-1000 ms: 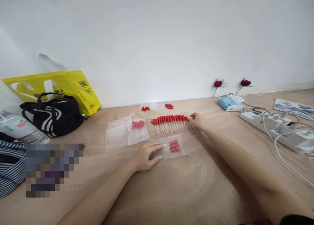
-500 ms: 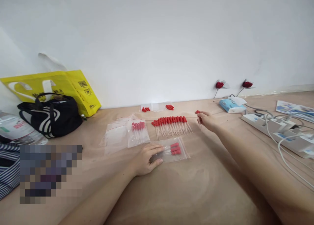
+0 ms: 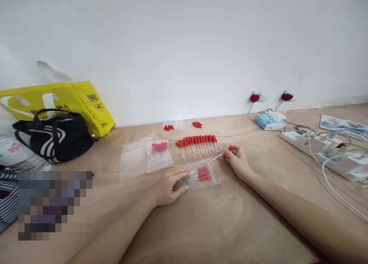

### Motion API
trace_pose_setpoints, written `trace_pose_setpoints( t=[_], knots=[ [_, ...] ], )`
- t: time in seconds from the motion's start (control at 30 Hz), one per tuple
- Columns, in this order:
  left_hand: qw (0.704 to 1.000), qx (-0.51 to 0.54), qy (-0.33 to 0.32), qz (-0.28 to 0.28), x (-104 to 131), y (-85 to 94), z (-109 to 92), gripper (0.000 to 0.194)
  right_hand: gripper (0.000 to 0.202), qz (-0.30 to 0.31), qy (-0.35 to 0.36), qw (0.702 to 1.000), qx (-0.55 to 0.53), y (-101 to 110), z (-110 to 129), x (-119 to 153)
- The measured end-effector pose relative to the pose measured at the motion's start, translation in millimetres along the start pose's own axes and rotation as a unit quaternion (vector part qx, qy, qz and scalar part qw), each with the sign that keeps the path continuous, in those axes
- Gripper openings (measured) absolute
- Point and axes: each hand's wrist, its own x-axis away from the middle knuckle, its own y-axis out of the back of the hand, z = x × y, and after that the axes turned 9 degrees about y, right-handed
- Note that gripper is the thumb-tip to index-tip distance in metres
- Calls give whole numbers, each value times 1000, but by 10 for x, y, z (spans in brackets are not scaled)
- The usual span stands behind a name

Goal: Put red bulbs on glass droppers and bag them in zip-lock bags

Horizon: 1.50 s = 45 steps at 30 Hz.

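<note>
My left hand (image 3: 171, 186) grips the left end of a clear plastic bag (image 3: 213, 178), which lies on the table with several red-topped droppers (image 3: 204, 173) inside. Between the thumb and fingers of my right hand (image 3: 235, 157) is one red-topped dropper (image 3: 230, 147), its clear stem slanting left and down to the bag's right side. Behind the bag runs a row of red-topped droppers (image 3: 198, 141), tops toward the wall. Left of the row, another bag (image 3: 160, 156) holds several droppers and overlaps flat clear bags (image 3: 133, 160).
Small red pieces (image 3: 197, 124) lie near the wall. A black bag (image 3: 54, 137) and yellow bag (image 3: 100, 110) stand left. On the right are a tissue pack (image 3: 268, 122), a power strip (image 3: 324, 154) with white cables, a printed sheet (image 3: 342, 124) and two red flowers (image 3: 286, 96).
My right hand has moved toward the clear bag and turned its dropper from upright to slanting left. My left hand stays on the bag. The whole view has shifted slightly.
</note>
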Motion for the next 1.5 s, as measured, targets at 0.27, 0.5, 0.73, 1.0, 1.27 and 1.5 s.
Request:
trace_pose_setpoints(
  t=[0.27, 0.5, 0.73, 1.0, 1.27, 1.5],
  knots=[
    [1000, 6, 17, 9, 5, 2, -20, 38, 37, 114, -5, 993, 27, -153, -21, 225],
    [1000, 5, 20, 0, 13, 25, -46, 45, 20, 229, 100, 938, 239, -108, -133, 198],
    [1000, 2, 19, -3, 8, 30, -49, 44, 18, 270, 182, 891, 316, -157, -121, 157],
    [1000, -7, 17, -3, 9, 21, -33, 41, 12, 322, 158, 898, 256, -115, -65, 157],
    [1000, -9, 18, 1, 6, 16, -22, 40, 15, 305, 135, 891, 308, -97, -12, -131],
    [1000, -6, 13, 1, 9, 7, -11, 40, 22, 78, 82, 896, 430, -247, -113, -830]
  ],
)
